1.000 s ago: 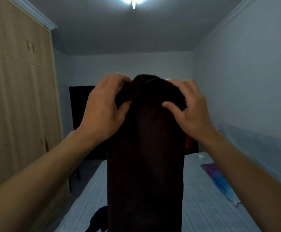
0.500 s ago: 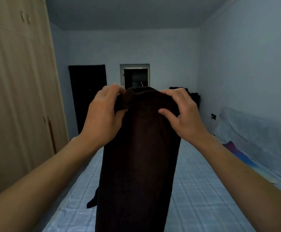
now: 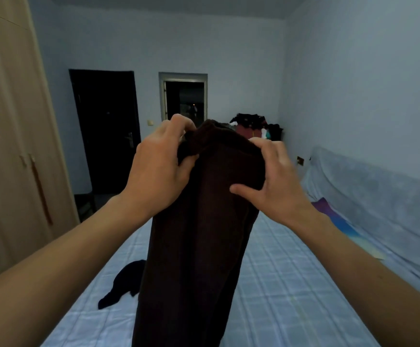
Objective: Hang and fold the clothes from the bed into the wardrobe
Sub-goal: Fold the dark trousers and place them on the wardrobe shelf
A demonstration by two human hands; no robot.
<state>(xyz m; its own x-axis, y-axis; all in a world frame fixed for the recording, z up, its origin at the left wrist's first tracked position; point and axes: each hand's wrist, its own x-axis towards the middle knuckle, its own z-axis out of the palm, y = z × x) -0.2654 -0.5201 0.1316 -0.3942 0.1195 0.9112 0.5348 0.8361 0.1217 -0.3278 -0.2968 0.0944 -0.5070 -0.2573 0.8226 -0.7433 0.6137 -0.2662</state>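
Note:
A long dark brown garment (image 3: 198, 246) hangs straight down in front of me over the bed (image 3: 279, 296). My left hand (image 3: 158, 171) grips its top left corner, fingers curled over the edge. My right hand (image 3: 276, 181) holds the top right, thumb pressed on the front of the cloth. A black garment (image 3: 123, 284) lies crumpled on the bed's left side, partly hidden behind the hanging one. The wardrobe (image 3: 11, 146) with beige doors stands shut along the left wall.
A pile of mixed clothes (image 3: 254, 126) sits at the far end of the bed. A grey covered headboard or cushion (image 3: 379, 196) runs along the right wall, with a colourful cloth (image 3: 334, 216) beside it. A dark door (image 3: 106, 126) and a window (image 3: 183, 96) are on the far wall.
The view has tilted down, so the ceiling light is gone and more of the bed shows. Both hands keep their hold on the garment's top, now lower in the view.

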